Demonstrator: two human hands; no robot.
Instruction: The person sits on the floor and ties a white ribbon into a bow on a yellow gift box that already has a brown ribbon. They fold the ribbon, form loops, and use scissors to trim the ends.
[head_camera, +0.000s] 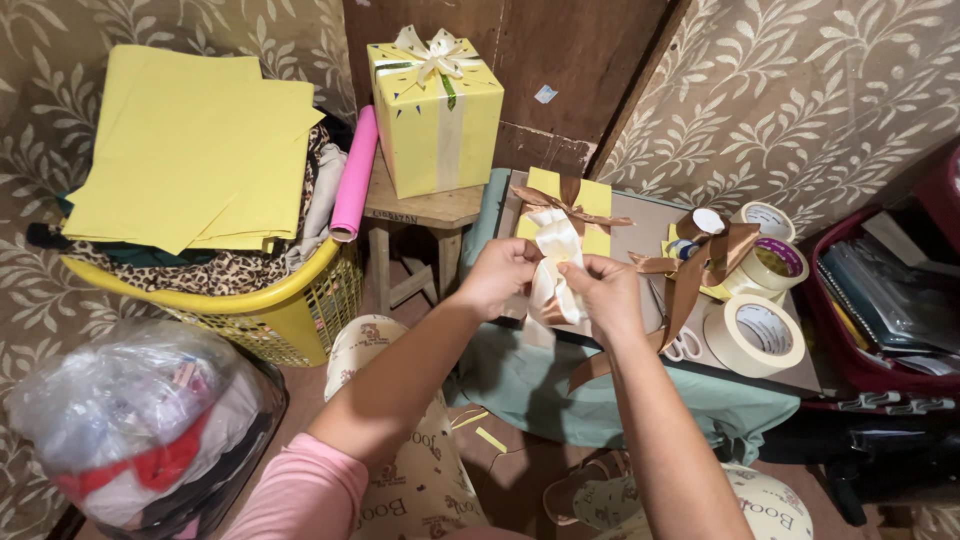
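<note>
My left hand (499, 277) and my right hand (604, 293) pinch a looped cream ribbon (553, 262) between them, held just above a low surface. Right behind the ribbon lies a flat yellow gift box (592, 200) with a brown ribbon bow (566, 199) on top. Loose brown ribbon (700, 262) trails to the right of my right hand. White-handled scissors (683, 345) lie partly under that ribbon. A finished yellow gift box (436, 108) with a cream bow stands on a small wooden stool (425, 215) further back.
Rolls of tape (754, 334) sit at the right on a brown board (648, 232) over teal cloth. A yellow basket (282, 303) holds clothes, yellow paper sheets (190, 145) and a pink roll (354, 175). A plastic bag of items (130, 420) is lower left; a red case (880, 300) far right.
</note>
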